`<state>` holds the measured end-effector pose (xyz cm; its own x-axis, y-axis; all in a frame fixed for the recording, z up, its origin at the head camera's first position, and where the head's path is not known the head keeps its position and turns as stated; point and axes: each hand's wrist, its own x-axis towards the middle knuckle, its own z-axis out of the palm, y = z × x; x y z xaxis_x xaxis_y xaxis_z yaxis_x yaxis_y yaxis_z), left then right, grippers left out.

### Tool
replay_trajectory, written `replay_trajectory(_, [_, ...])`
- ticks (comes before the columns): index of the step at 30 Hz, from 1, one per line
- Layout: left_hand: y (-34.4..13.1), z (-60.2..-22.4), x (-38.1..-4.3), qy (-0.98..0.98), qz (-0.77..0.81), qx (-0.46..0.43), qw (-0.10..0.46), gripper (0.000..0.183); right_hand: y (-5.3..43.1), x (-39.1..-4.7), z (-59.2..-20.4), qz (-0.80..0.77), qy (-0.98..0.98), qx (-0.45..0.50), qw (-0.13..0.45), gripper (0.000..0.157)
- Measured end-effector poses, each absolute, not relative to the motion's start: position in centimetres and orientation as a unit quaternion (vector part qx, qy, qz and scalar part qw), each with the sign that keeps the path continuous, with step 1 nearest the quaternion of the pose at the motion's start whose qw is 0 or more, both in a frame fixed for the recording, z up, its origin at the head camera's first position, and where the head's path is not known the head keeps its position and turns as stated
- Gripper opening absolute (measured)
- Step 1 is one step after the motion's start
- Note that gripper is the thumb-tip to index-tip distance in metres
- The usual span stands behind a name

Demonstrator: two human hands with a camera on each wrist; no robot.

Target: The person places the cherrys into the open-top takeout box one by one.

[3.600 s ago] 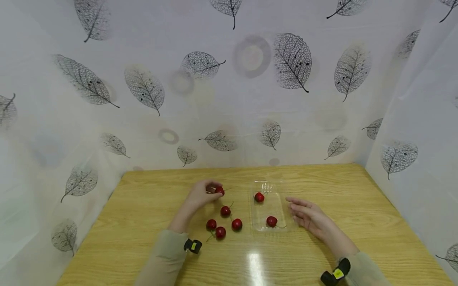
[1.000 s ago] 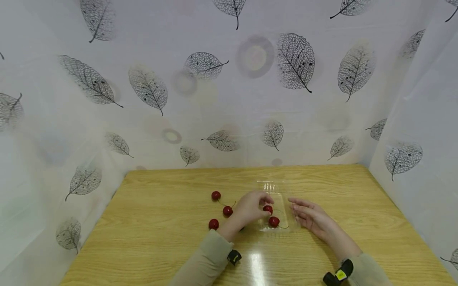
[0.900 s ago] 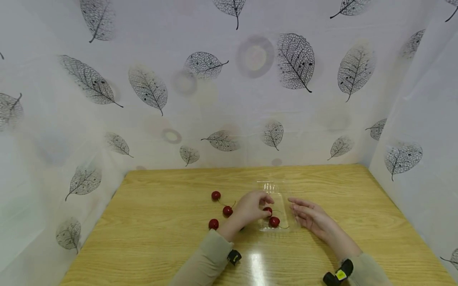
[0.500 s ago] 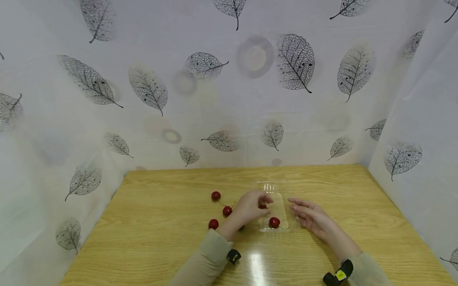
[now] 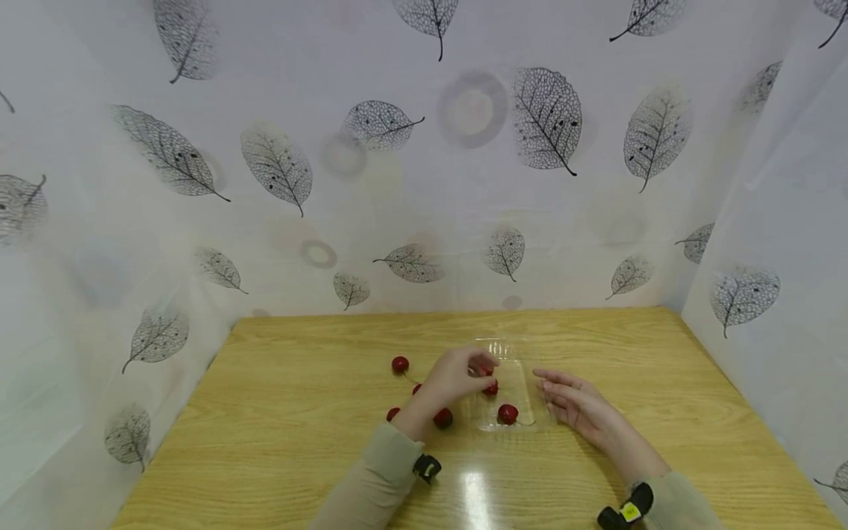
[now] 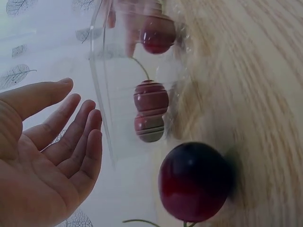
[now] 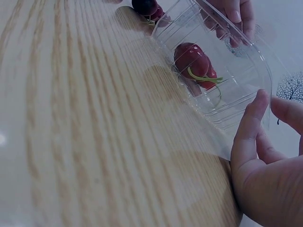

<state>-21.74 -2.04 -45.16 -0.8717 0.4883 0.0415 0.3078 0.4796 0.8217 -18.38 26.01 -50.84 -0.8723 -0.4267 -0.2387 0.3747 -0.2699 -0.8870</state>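
Nearest, other cherries (image 5: 507, 414) lie inside the clear tray (image 5: 515, 379), and a loose cherry (image 5: 443, 419) rests outside it. The right hand (image 5: 583, 409) stands with fingers extended at the tray's right side, contact uncertain through the plastic; beyond, the left hand (image 5: 453, 379), relaxed and empty, could tip the tray by snagging it.

In the head view the left hand (image 5: 456, 375) covers part of the tray's left side (image 5: 474, 405), and its thumb overlaps the cherries (image 5: 491, 389) inside. The left arm (image 5: 411, 421) partly hides two loose cherries (image 5: 393, 413). Both sleeves (image 5: 371, 478) run off the bottom edge. In the right wrist view the right edge crops the right hand (image 7: 272, 184), the top edge a dark cherry (image 7: 145, 5). In the left wrist view the right hand looks blurred through the plastic.
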Motion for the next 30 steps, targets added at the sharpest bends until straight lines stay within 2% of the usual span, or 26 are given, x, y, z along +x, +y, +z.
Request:
replay_trajectory(7, [-3.1,-44.9,-21.9,0.850,0.479,0.195,0.101,0.025,26.0,-18.3,-50.8,-0.799,0.544,-0.027,0.254,0.029])
replay_trajectory(17, [-5.1,-44.2,-22.7,0.862,0.457,0.209,0.073,0.024,25.9,-18.3,-50.8,-0.794,0.553,-0.026,0.252,0.028])
replay_trajectory(30, [-8.0,-44.2,-23.6,0.870,0.463,0.159,0.063,0.024,25.9,-18.3,-50.8,-0.798,0.548,-0.027,0.250,0.029])
